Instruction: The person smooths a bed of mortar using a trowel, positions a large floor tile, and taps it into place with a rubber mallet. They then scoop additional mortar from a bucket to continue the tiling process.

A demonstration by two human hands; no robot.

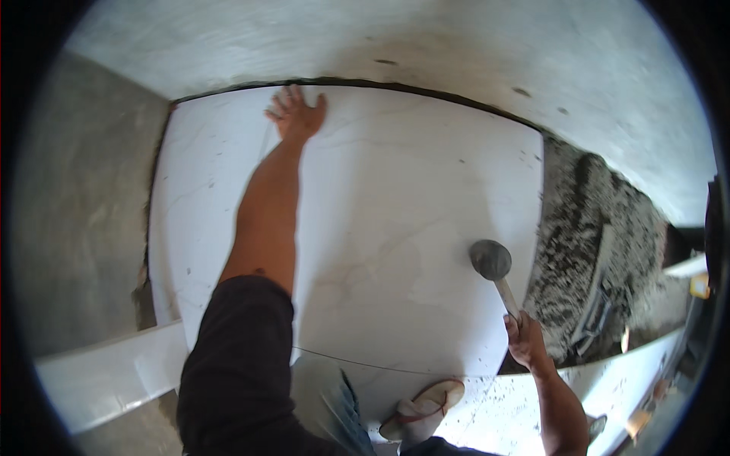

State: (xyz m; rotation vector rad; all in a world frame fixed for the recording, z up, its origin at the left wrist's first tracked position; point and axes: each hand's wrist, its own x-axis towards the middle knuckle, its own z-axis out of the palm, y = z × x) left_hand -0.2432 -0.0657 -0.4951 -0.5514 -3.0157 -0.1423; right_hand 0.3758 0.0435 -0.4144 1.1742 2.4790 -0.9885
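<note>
A large white, veined tile (403,190) is bordered by grey walls (84,190) at the far side and left, a dark gap (342,81) being seen along its far edge. The left grip (299,120), an outspread bare hand, is laid near that edge. By the right grip (526,340), a dark-headed mallet (490,260) is held by its pale handle (505,295) over the tile's right part. To the right, rough grey mortar (566,247) is exposed.

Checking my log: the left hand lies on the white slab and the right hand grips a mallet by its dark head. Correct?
No: the head view shows the right hand gripping the mallet by its pale handle. The left hand does lie on the white slab.
</note>
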